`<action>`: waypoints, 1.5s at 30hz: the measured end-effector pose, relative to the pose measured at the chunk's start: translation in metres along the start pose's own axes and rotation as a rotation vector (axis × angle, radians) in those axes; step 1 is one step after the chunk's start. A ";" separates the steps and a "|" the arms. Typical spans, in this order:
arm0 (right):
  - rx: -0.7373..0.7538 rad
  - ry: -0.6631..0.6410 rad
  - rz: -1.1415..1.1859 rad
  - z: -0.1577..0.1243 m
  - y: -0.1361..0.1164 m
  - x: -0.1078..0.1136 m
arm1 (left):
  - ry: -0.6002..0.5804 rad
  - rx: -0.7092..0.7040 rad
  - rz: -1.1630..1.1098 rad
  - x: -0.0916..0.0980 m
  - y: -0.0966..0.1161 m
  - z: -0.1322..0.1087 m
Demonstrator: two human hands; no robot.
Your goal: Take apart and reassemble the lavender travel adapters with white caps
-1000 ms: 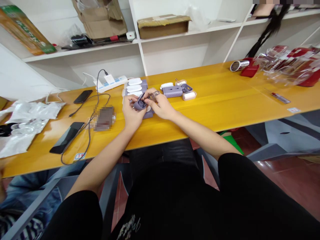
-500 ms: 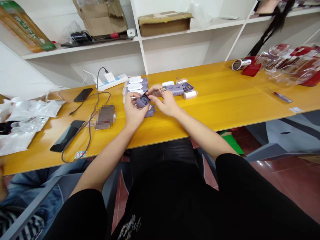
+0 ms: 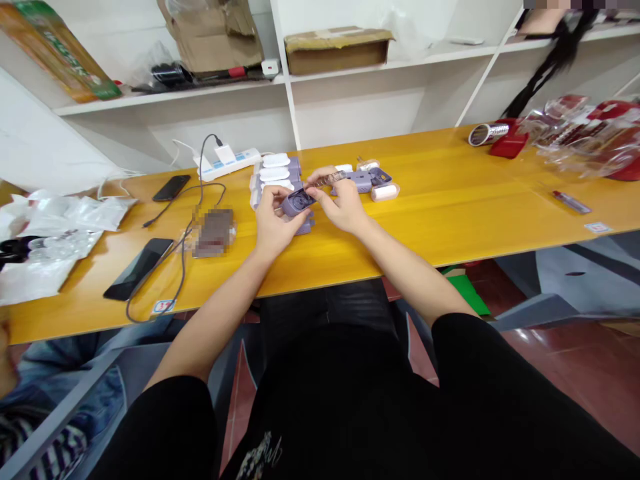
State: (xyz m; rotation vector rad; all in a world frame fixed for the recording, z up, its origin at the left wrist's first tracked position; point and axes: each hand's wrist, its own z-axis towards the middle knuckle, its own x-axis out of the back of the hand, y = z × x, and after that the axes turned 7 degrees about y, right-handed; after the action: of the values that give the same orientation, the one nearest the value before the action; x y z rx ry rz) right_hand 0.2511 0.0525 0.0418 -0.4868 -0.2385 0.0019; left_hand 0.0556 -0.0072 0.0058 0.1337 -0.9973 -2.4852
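My left hand [image 3: 274,227] grips a small purple housing [image 3: 296,202] with a rounded dark recess facing up. From the right, my right hand [image 3: 344,205] pinches a slim, brownish patterned piece [image 3: 332,179] whose kind I cannot make out; its fingertips meet the housing's edge. Under the hands, another purple part [image 3: 305,225] is partly hidden. Just behind my left hand lie several white ribbed ovals [image 3: 275,175] on purple parts. Beyond my right hand are a purple body [image 3: 361,181], a dark-lined purple piece [image 3: 381,175] and a white rounded piece in a clear cover [image 3: 385,193].
To the left lie a phone [image 3: 139,270], a smaller phone [image 3: 171,188], a cable [image 3: 184,267], a blurred-out dark object [image 3: 214,233] and plastic bags [image 3: 65,220]. A power strip [image 3: 235,164] sits at the back. Red grater-like items [image 3: 507,140] and a slim tool [image 3: 571,202] are at right.
The purple housing has tipped so that more of its recess shows, and my right fingers have shifted slightly along its edge. The whole view has moved a little.
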 end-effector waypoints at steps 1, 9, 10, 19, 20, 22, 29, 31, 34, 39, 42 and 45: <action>0.007 -0.002 -0.016 0.000 0.000 0.001 | -0.011 -0.002 0.010 0.001 0.000 0.000; 0.027 -0.033 -0.100 0.002 -0.001 0.008 | -0.059 0.004 0.024 0.001 -0.001 -0.002; 0.023 -0.039 -0.108 0.002 -0.002 0.008 | -0.059 0.010 0.026 0.002 -0.001 -0.003; -0.072 -0.048 -0.057 0.002 -0.009 0.009 | -0.051 0.026 0.062 0.003 0.003 -0.002; -0.077 -0.046 -0.042 0.002 -0.009 0.009 | -0.054 0.034 0.066 0.003 0.003 -0.002; -0.088 -0.047 -0.002 0.002 -0.008 0.009 | -0.052 0.048 0.053 0.003 0.003 -0.002; -0.137 -0.079 0.120 0.002 -0.002 0.008 | -0.064 0.047 -0.023 0.002 0.001 -0.003; -0.129 -0.089 0.124 0.003 0.000 0.009 | -0.066 0.043 -0.017 0.002 0.001 -0.003; -0.128 -0.142 0.107 0.005 0.002 0.013 | -0.056 0.028 -0.026 0.003 -0.001 -0.001; -0.217 -0.232 0.139 0.003 0.006 0.010 | -0.002 -0.017 -0.033 0.005 -0.005 0.002; -0.295 -0.220 0.258 0.002 0.011 0.003 | -0.017 -0.018 -0.031 0.006 -0.006 0.003; -0.344 -0.182 0.359 0.003 0.018 0.003 | -0.077 -0.041 0.003 0.015 -0.005 0.010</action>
State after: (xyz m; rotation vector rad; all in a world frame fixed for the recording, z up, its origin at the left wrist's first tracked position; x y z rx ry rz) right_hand 0.2540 0.0701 0.0363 -0.8690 -0.3292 0.3619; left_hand 0.0380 -0.0040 0.0108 0.0242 -0.9756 -2.5231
